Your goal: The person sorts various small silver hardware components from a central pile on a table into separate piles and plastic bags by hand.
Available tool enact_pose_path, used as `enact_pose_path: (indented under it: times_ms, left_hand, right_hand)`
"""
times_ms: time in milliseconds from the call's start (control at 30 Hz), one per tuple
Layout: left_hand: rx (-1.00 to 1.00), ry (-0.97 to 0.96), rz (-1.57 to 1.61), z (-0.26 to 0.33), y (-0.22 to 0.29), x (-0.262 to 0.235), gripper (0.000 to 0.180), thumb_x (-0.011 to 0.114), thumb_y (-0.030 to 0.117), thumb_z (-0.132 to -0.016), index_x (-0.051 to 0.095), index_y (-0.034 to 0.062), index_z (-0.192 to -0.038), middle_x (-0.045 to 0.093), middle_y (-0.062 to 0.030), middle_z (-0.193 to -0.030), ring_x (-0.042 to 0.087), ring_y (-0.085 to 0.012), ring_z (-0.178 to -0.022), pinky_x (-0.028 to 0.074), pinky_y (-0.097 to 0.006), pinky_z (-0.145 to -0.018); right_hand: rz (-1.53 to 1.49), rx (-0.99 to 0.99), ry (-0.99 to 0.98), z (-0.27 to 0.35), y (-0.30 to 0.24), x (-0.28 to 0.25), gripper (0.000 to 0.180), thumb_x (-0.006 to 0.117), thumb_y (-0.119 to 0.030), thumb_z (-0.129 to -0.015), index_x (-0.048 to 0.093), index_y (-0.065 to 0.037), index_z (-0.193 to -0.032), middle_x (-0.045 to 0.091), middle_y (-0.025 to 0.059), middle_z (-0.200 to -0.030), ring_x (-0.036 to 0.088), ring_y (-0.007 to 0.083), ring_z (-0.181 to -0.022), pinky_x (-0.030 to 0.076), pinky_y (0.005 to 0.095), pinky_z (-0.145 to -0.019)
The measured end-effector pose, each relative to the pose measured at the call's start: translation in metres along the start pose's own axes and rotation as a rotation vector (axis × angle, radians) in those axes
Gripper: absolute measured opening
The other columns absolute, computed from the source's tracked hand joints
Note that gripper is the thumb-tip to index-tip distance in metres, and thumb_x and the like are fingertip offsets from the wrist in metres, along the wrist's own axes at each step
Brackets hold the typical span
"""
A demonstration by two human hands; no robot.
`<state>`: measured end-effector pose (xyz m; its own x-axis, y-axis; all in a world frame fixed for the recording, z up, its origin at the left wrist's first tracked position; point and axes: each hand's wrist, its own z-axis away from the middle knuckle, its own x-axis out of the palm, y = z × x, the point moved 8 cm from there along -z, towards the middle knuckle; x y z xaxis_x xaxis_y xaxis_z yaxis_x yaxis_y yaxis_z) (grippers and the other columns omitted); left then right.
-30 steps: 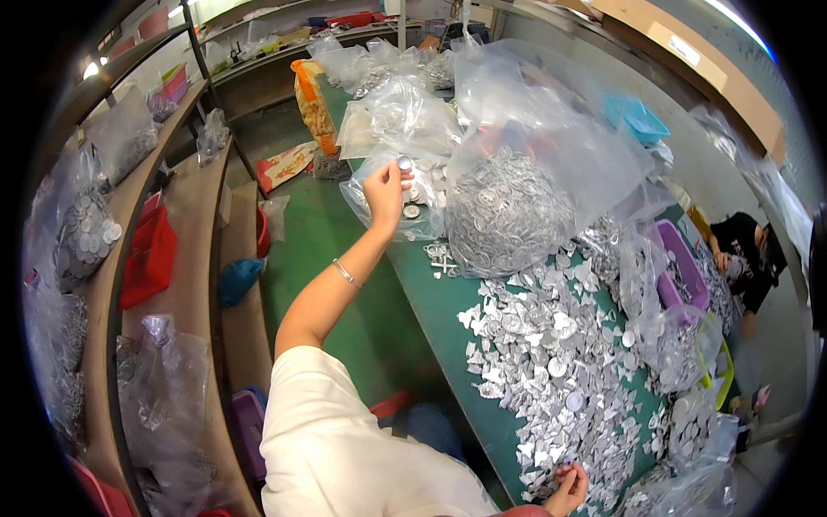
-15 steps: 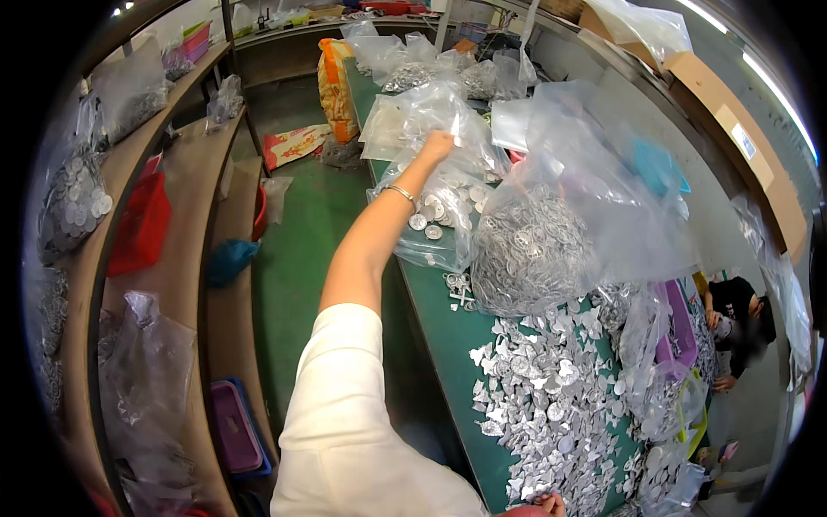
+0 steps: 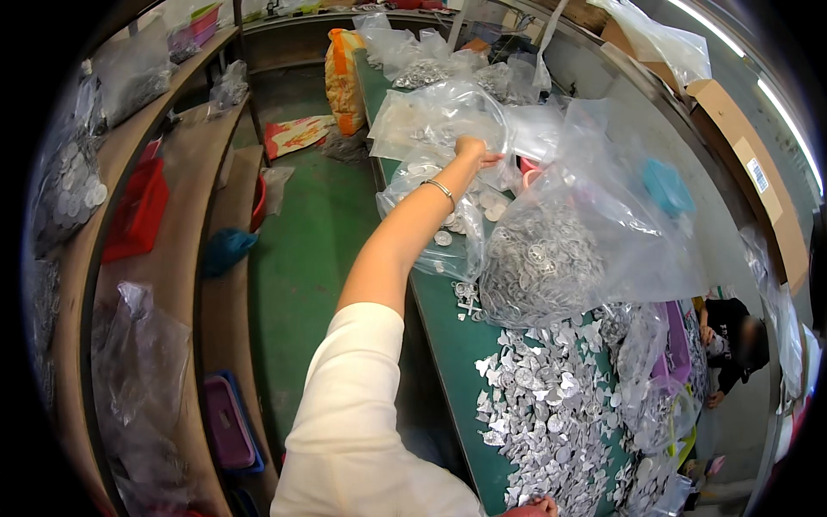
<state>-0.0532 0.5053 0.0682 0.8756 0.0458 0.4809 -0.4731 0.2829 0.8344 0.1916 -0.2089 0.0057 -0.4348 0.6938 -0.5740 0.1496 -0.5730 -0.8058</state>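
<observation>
My left hand (image 3: 476, 153) reaches far across the green table, a bracelet on its wrist. Its fingers point right, apart from one another, over clear plastic bags, close to a pink container (image 3: 531, 172). Below the wrist lies a clear bag (image 3: 461, 250) with round silver-coloured metal pieces. A larger clear bag (image 3: 543, 258), full of small metal pieces, stands to the right. My right hand (image 3: 541, 507) shows only in part at the lower edge, fingers curled, beside a spread pile of flat metal pieces (image 3: 551, 405). What it holds, if anything, is hidden.
Wooden shelves (image 3: 146, 258) with bags and a red bin (image 3: 142, 207) line the left. Along the table's right side are more bags and a purple basket (image 3: 676, 345). Another person (image 3: 732, 340) works at the far right. An orange-and-white sack (image 3: 345, 82) stands beyond the table.
My left hand has moved right over the bags, and its fingers have gone from curled to stretched out. The whole view has shifted a little. My right hand stays by the pile.
</observation>
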Motion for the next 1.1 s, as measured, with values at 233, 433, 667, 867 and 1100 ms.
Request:
enact_pose_path:
  times_ms: [233,433,667,867,1100]
  left_hand:
    - [0.883,-0.04,-1.632,-0.084,0.022,-0.001,0.017,0.06,0.018,-0.076,0.063,0.0012,-0.076,0.062,-0.0132,-0.07,0.061,-0.0237,-0.062,0.049,-0.036,-0.059]
    - [1.026,0.139,-0.461,0.067,0.041,-0.032,0.041,0.054,0.0,-0.078,0.045,-0.0038,-0.118,0.053,-0.0132,-0.107,0.055,-0.0219,-0.088,0.048,-0.033,-0.075]
    - [1.386,-0.448,-0.389,0.345,-0.064,0.054,0.027,0.045,-0.009,-0.082,0.048,-0.0014,-0.108,0.05,-0.0094,-0.105,0.048,-0.0184,-0.094,0.04,-0.028,-0.081]
    - [0.825,-1.415,-0.901,0.46,-0.23,0.187,0.05,0.061,0.002,-0.076,0.045,0.0034,-0.123,0.039,-0.0164,-0.134,0.036,-0.0349,-0.125,0.029,-0.04,-0.102]
    - [0.865,-1.523,-1.339,0.47,-0.372,0.256,0.057,0.058,0.034,-0.083,0.039,0.0091,-0.132,0.031,-0.0169,-0.14,0.024,-0.04,-0.13,0.02,-0.057,-0.103]
  right_hand:
    - [-0.262,-0.162,0.12,-0.008,-0.006,-0.007,0.019,0.051,-0.014,-0.091,0.056,-0.001,-0.078,0.052,0.0004,-0.067,0.046,0.0069,-0.06,0.038,0.02,-0.054]
    - [-0.277,-0.146,0.291,-0.009,0.02,-0.056,0.016,0.052,-0.009,-0.09,0.06,0.003,-0.095,0.058,0.0016,-0.079,0.052,0.0076,-0.072,0.041,0.0199,-0.065]
    - [0.083,-0.208,0.374,-0.065,0.03,-0.099,0.022,0.058,-0.011,-0.083,0.06,0.002,-0.1,0.063,0.011,-0.094,0.057,0.0207,-0.086,0.043,0.0289,-0.075]
    - [0.382,-0.476,0.334,-0.137,0.012,-0.09,0.043,0.06,-0.028,-0.082,0.054,-0.002,-0.115,0.05,0.0175,-0.123,0.043,0.034,-0.115,0.034,0.0407,-0.096]
    - [0.486,-0.604,0.03,-0.106,0.0,-0.037,0.058,0.064,-0.044,-0.075,0.053,-0.008,-0.119,0.036,0.0184,-0.136,0.031,0.037,-0.127,0.023,0.049,-0.103]
